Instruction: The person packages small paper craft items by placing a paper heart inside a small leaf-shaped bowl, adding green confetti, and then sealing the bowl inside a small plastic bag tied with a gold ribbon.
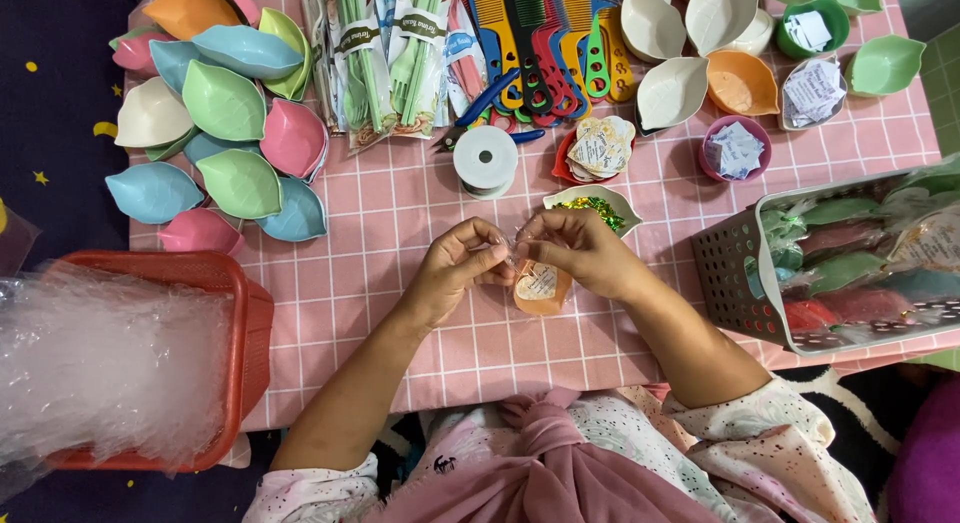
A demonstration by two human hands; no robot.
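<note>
Orange leaf-shaped dish (541,288) in clear wrap sits over the pink checked tablecloth (400,213), its neck pinched by left hand (455,271) and right hand (580,251); loosened fingers could let the wrap spring open.

Two hands pinch a small wrapped packet over a pink checked desk.

The left hand (455,268) and right hand (578,251) meet at the top of an orange leaf-shaped dish in clear wrap (541,287). Just beyond it sits a white dish of green glitter (595,206); farther beyond, a white ribbon spool (486,160). Left of it, a red basket (235,313) holds clear bags; right, a grey basket (735,283).
</note>
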